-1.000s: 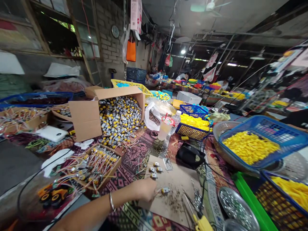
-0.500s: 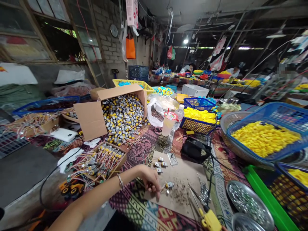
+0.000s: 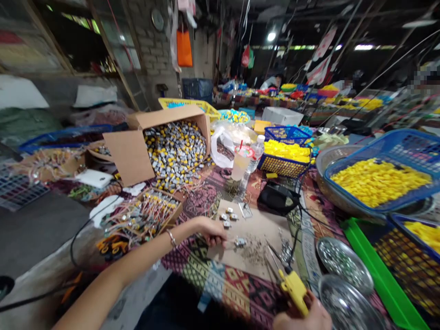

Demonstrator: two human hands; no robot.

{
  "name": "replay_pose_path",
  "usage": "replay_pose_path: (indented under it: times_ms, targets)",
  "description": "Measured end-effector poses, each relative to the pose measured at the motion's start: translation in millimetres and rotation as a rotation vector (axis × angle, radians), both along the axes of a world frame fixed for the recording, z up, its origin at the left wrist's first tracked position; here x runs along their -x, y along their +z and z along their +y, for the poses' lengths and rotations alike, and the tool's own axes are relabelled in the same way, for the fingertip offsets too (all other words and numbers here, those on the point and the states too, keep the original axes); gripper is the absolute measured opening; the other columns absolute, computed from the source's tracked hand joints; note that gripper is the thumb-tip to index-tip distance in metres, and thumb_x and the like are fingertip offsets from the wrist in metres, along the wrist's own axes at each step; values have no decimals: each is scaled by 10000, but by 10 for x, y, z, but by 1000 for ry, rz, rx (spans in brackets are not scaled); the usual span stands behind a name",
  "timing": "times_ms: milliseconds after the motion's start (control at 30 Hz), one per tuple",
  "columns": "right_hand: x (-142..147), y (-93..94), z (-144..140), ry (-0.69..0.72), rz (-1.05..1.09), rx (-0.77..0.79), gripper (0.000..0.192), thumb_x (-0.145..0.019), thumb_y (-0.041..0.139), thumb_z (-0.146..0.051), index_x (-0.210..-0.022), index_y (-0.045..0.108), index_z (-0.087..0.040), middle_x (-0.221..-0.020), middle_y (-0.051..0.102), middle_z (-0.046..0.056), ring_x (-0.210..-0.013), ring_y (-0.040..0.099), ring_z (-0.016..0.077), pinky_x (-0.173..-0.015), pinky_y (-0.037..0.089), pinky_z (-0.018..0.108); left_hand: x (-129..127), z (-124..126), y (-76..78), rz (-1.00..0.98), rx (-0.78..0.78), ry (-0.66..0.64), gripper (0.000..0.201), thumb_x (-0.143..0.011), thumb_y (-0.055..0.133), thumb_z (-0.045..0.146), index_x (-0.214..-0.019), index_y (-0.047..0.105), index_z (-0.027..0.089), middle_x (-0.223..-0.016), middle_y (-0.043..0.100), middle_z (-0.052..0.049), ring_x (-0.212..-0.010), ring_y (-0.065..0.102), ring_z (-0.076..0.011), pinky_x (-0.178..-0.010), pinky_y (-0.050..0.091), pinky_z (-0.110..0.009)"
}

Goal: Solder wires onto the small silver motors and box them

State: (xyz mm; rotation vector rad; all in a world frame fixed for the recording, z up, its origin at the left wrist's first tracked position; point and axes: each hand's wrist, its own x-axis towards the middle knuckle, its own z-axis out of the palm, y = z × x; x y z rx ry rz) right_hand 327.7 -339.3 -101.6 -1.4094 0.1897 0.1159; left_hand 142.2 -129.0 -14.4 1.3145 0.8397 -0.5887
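Lying beside the left hand [image 3: 213, 233]: a motor [image 3: 240, 242].

Left arm [image 3: 137, 266] extends, left fingers [image 3: 215, 239] curled, right fingers [image 3: 312, 305] bent.

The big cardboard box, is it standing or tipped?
The box is tipped on its side: motors spill from its sideways opening onto the patterned cloth.

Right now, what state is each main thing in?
Motor: lying on cardboard sheet
Left hand: fingers curled beside it, grip unclear
Right hand: fingers closed around yellow tool
Cardboard box: tipped sideways, open
Drink cup: upright, lidded
Bottle: upright, capped
Lamp: lit
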Motion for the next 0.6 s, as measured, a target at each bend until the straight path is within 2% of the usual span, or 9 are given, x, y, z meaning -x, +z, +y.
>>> replay_pose_path:
  times_ms: [33, 67, 200, 333, 467, 533, 600]
  targets:
    - [34, 57, 19, -95, -17, -17, 311, -579, 667, -559, -739, 559, -315, -805, 566, 68, -787, 597, 271, -636, 512, 473, 10, -23, 21, -6, -21, 18, 315, -922, 629, 262, -628, 572, 164, -539, 353, 62, -482, 286, -86, -497, 240, -208]
    - [71, 109, 29, -109, -41, -28, 298, -606, 672, -524, -765, 558, -299, -826, 570, 57, -790, 584, 244, -654, 511, 442, 26, -43, 34, -13, -43, 41, 302, -921, 628, 242, -634, 575, 163, -538, 360, 64, -482, 294, -86, -496, 238, -210]
    - [194, 216, 27, -17, -149, 12, 265, -778, 568, -520, -864, 522, -274, -865, 513, 27, -792, 543, 195, -650, 492, 362, 112, -62, -2, -43, -50, 96, 245, -961, 600, 194, -737, 673, 128, -617, 481, 36, -524, 390, -83, -538, 282, -222]
    - [227, 214, -13, 56, -200, 98, 268, -877, 476, -527, -932, 489, -266, -901, 466, 18, -827, 547, 178, -665, 490, 322, 153, -59, -57, -58, -61, 59, 348, -1041, 515, 210, -786, 724, 100, -631, 440, 37, -528, 353, -73, -566, 252, -235]
    - [240, 240, -45, 90, -166, 75, 289, -887, 496, -535, -953, 500, -254, -902, 455, 10, -807, 530, 156, -644, 465, 291, 131, -115, -35, -47, -366, -160, 358, -1052, 481, 240, -993, 788, 66, -757, 575, -10, -604, 447, -97, -621, 320, -228]
    - [250, 262, -48, 92, -155, 47, 285, -886, 513, -525, -950, 509, -247, -898, 455, 6, -796, 520, 147, -641, 454, 283, 105, -153, -13, -29, -523, -237, 369, -1048, 467, 233, -1027, 793, 61, -833, 659, -38, -641, 490, -104, -657, 354, -209]
    - [256, 278, -47, 90, -144, 29, 274, -884, 522, -512, -945, 514, -244, -889, 452, 3, -781, 508, 142, -635, 444, 281, 75, -187, 14, -24, -606, -285, 382, -1054, 453, 224, -1010, 798, 65, -874, 712, -53, -672, 520, -105, -686, 369, -184]
